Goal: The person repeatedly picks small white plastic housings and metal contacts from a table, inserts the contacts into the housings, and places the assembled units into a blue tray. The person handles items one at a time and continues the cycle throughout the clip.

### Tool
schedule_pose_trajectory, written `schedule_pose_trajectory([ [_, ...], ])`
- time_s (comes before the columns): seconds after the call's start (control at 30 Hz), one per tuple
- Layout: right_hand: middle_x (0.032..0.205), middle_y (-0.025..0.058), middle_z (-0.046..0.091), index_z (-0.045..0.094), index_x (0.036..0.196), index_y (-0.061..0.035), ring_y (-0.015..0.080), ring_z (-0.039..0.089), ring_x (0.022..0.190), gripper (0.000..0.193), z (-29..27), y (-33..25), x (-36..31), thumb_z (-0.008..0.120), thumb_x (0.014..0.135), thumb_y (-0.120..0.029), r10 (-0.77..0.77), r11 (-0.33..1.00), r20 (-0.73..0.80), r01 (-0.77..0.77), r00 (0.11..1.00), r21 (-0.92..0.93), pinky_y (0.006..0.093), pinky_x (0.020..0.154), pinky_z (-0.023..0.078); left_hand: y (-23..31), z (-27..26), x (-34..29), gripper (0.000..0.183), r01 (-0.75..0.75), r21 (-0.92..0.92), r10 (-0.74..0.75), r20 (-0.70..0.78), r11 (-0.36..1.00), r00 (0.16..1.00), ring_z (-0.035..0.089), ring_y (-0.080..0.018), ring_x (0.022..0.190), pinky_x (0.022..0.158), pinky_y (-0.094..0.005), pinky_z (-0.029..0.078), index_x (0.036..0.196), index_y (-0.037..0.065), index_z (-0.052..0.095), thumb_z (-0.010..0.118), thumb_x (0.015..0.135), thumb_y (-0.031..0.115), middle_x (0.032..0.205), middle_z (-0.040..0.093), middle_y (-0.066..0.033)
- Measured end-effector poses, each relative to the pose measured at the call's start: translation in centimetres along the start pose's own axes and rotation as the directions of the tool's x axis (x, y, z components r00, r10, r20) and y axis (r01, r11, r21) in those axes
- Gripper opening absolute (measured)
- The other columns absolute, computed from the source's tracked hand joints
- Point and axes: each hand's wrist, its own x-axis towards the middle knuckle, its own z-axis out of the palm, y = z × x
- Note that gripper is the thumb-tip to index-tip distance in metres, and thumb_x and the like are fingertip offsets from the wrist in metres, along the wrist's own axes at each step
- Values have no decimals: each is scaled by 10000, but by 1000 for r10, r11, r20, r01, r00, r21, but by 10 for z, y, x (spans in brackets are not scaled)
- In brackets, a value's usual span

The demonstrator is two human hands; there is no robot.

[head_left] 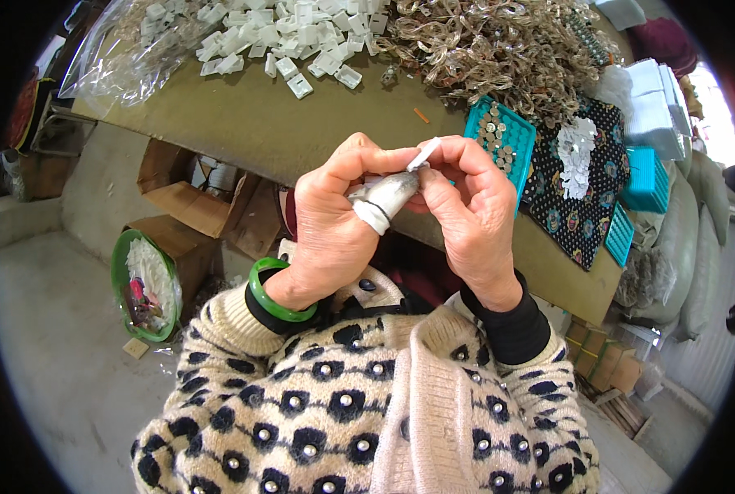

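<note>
A small white plastic piece (424,153) is pinched between my two hands, above the near edge of the table. My left hand (322,206) is closed, its thumb against the piece; a finger wears a greyish-white wrapping. On the other side, my right hand (481,206) closes its thumb and forefinger on the piece. Whatever else the fingertips hold is hidden. Beyond my hands lies a heap of white plastic housings (322,37). A teal tray (522,142) of round silvery discs (493,132) stands just past my right hand.
Tangled clear-coated wires (499,53) are heaped at the far right. A dark patterned cloth (561,226) carries thin white pieces (577,156), beside teal baskets (646,181) and white stacks (654,107). On the floor at left are a cardboard box (190,206) and a green basin (119,276).
</note>
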Motion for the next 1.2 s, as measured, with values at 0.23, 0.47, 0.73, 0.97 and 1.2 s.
schedule_pose_trajectory([
  [0.23,898,19,618,582,965,2,57,582,783,142,-1,1,-1,549,860,90,31,999,-41,-29,999,35,207,676,510,-2,0,-3,267,-194,285,177,85,939,981,502,-88,720,640,-228,413,1044,29,725,704,808,-93,778,530,3],
  [0.47,978,103,641,609,1072,8,210,650,853,184,-31,1,-8,607,889,-12,-133,929,-17,119,991,-351,321,726,534,-1,1,-2,232,314,-404,-296,109,859,949,690,-200,862,759,-338,617,1145,-44,645,632,916,-7,948,645,-95],
  [0.73,882,97,570,660,1009,-11,283,585,822,199,-113,25,21,682,813,18,-562,68,180,262,807,-963,378,703,494,-8,-8,4,372,545,-501,-455,301,673,838,697,-225,833,675,-332,616,1198,-49,593,668,915,181,1055,679,-178],
  [0.97,872,83,570,627,927,-27,283,576,822,178,-131,31,22,702,776,30,-501,142,230,341,834,-929,384,709,491,-6,5,6,220,628,-369,-578,248,685,777,582,-104,676,487,-212,443,1054,16,633,687,878,136,887,654,-88],
  [1.2,829,120,604,597,902,4,287,612,718,133,-129,16,24,655,795,61,-356,553,5,215,934,-805,379,657,507,-10,9,9,104,638,-356,-555,315,683,770,543,-89,620,431,-200,358,917,43,617,665,832,6,807,625,-84],
])
